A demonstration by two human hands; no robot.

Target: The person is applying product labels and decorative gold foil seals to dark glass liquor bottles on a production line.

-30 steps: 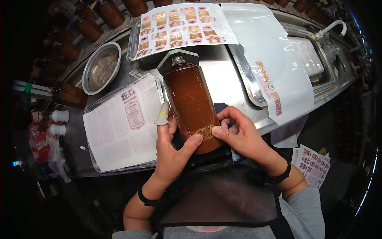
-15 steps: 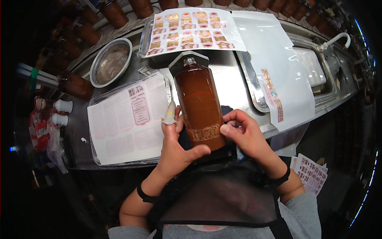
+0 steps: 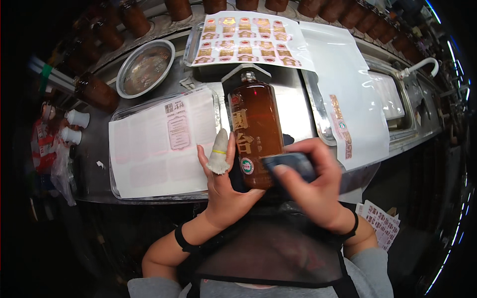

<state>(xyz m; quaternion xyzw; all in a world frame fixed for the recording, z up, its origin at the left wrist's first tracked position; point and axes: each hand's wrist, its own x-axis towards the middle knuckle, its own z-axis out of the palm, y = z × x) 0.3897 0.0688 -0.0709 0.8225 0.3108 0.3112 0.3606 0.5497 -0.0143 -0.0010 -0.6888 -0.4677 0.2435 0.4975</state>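
Observation:
A brown glass bottle (image 3: 266, 116) leans back in front of me, neck pointing away. Gold characters and a small round green-and-white emblem now show on its face. My left hand (image 3: 226, 198) steadies it at the lower left side and base, with the thumb by the bottom edge. A pale cloth finger cover (image 3: 219, 151), tied with a yellow band, sits on one of its fingers. My right hand (image 3: 320, 191), slightly blurred, grips a dark blue block-like pad (image 3: 293, 167) against the bottle's lower right side. Behind the bottle's neck stands a grey angled support (image 3: 256, 69).
A printed transfer sheet (image 3: 174, 174) lies on a tray to the left. Sheets of gold labels (image 3: 244, 39) and a white sheet with a strip (image 3: 362, 79) lie behind and right. A round metal basin (image 3: 170, 57), a sink tap (image 3: 427, 62) and several brown bottles (image 3: 179, 10) stand around.
The bottle has been turned, bringing gold characters and the emblem into view in place of the lower band. My right hand has taken hold of the dark pad and brought it against the bottle.

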